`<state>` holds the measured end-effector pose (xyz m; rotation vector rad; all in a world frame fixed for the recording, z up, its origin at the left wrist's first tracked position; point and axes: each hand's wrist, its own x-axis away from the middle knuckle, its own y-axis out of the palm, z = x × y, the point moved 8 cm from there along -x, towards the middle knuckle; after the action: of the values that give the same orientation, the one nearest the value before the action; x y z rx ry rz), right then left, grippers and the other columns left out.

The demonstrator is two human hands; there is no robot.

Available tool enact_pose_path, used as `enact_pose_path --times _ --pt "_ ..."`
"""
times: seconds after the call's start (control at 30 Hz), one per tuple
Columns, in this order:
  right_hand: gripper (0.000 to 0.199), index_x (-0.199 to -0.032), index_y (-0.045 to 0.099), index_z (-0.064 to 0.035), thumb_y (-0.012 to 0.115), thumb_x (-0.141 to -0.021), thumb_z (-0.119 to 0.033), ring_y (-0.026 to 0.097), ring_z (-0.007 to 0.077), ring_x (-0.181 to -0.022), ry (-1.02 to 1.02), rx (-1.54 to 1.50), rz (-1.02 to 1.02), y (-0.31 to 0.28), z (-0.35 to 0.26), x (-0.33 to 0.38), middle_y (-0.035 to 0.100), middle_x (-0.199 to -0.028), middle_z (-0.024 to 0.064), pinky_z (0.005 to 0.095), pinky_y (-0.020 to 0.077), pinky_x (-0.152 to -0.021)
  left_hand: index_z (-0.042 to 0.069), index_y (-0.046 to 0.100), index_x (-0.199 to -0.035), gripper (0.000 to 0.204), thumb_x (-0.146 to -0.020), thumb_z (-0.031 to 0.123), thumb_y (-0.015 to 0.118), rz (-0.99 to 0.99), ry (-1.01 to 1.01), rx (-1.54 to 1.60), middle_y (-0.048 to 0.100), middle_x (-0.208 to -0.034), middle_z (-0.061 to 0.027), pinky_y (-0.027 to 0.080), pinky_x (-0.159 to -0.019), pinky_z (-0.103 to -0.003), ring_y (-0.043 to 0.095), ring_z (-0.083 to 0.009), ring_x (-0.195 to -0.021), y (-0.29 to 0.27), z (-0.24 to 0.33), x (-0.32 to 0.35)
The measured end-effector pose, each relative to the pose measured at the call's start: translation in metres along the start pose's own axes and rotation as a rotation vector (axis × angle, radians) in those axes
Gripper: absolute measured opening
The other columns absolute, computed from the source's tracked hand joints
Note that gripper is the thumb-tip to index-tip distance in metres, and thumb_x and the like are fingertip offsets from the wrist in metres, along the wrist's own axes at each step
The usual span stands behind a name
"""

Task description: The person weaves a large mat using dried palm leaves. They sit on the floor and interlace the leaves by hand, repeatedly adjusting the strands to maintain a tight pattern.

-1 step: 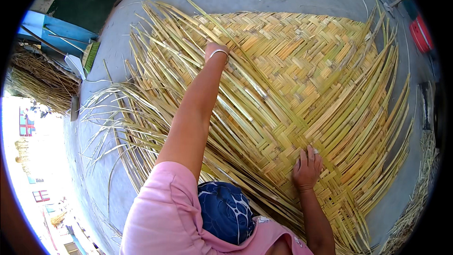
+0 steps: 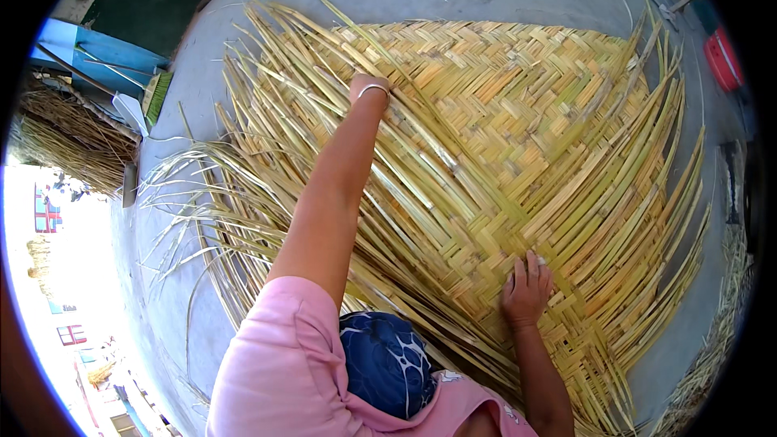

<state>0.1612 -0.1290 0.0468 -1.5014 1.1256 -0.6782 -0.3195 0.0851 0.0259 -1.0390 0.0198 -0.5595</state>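
A large herringbone mat (image 2: 510, 97) woven from yellow-green split reed lies on the floor before me. Long loose reed strips (image 2: 283, 105) fan out from its left side, and more strips (image 2: 615, 202) spread to the right. Stretched far forward, my left hand (image 2: 370, 87), with a silvery bracelet at the wrist, is closed among the left strips. Its fingertips are hidden under the hand. My right hand (image 2: 526, 290) rests palm down on the woven part nearer me, fingers extended, beside the roots of the right-hand strips.
A broom (image 2: 155, 95) and a white-bladed shovel (image 2: 129, 112) lie at the far left by a heap of dry stalks (image 2: 73, 137). A red basin-like object (image 2: 723, 59) stands at the right. Thin straw (image 2: 712, 332) lines the lower right edge.
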Motion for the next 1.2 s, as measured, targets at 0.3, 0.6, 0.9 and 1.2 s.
enact_pose_path --times 0.3,0.6,0.9,1.2 --pt "0.037 -0.112 0.055 -0.0109 0.057 -0.075 -0.017 0.043 0.0321 -0.114 0.001 0.005 0.030 -0.002 0.002 -0.002 0.048 -0.127 0.0105 0.0473 0.0315 -0.097 -0.006 0.061 -0.092 0.030 -0.072 0.017 0.062 0.183 0.197 0.295 0.064 -0.088 -0.0214 0.049 -0.071 -0.037 0.064 -0.0317 -0.083 -0.003 0.020 -0.020" --pt "0.035 -0.109 0.056 -0.0108 0.057 -0.075 -0.018 0.044 0.0325 -0.113 -0.015 0.008 0.032 -0.004 0.001 -0.003 0.048 -0.127 0.0112 0.0474 0.0314 -0.097 -0.005 0.044 -0.118 0.038 -0.089 0.018 0.050 -0.079 -0.214 0.920 0.061 -0.071 -0.0206 0.050 -0.044 -0.040 0.061 -0.0287 -0.053 0.028 -0.009 -0.031" --pt "0.035 -0.108 0.056 -0.0100 0.056 -0.074 -0.016 0.043 0.0319 -0.114 -0.012 0.012 0.004 -0.006 -0.002 -0.005 0.047 -0.128 0.0115 0.0472 0.0316 -0.097 -0.004 0.053 -0.103 0.037 -0.087 0.030 0.055 0.171 -0.132 0.609 0.062 -0.071 -0.0167 0.050 -0.061 -0.041 0.061 -0.0324 -0.065 0.003 -0.022 -0.039" --pt "0.036 -0.108 0.057 -0.0097 0.057 -0.073 -0.015 0.044 0.0325 -0.113 -0.015 0.007 0.016 -0.006 -0.002 -0.005 0.048 -0.127 0.0115 0.0474 0.0323 -0.097 0.002 0.058 -0.108 0.055 -0.071 0.041 0.070 0.037 0.143 -0.129 0.059 -0.111 -0.0220 0.046 -0.087 -0.039 0.057 -0.0335 -0.104 -0.017 0.063 0.013"
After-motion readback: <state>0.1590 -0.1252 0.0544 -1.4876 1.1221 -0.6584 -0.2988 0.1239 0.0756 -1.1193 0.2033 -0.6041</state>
